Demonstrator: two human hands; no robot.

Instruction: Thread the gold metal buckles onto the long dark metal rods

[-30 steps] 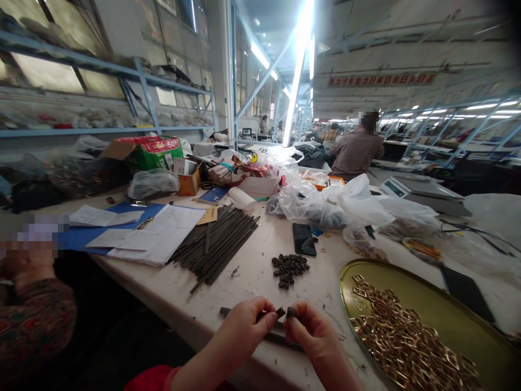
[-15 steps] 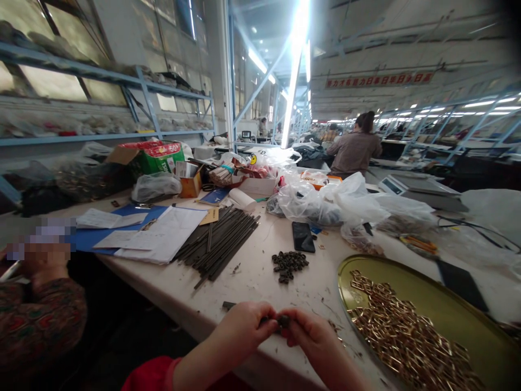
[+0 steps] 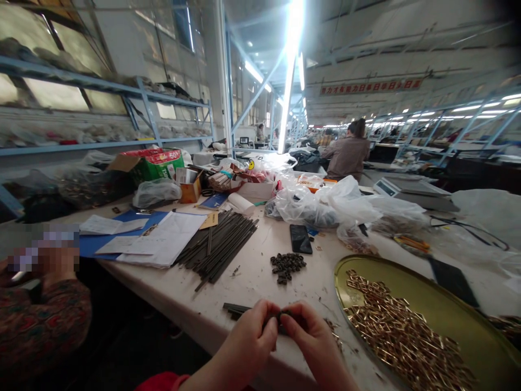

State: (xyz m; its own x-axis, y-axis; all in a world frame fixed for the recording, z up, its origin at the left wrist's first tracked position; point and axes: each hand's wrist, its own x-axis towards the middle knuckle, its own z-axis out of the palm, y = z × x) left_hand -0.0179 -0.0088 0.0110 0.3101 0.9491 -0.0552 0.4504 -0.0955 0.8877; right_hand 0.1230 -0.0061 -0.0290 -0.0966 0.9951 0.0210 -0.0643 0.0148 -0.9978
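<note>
Hands crept closer together, left hand (image 3: 253, 335) and right hand (image 3: 314, 338) both pinching a small dark ring (image 3: 281, 315), black strip (image 3: 235, 309) just beside the left.

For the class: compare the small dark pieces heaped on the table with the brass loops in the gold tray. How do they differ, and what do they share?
The dark pieces are matte blackish, while the brass loops shine gold. The dark pieces look rounded and ring-like; the brass loops are rectangular. The dark pieces form a small heap directly on the table, while the brass loops make a much larger spread inside the gold tray. Both are small loose parts lying in piles.
</note>
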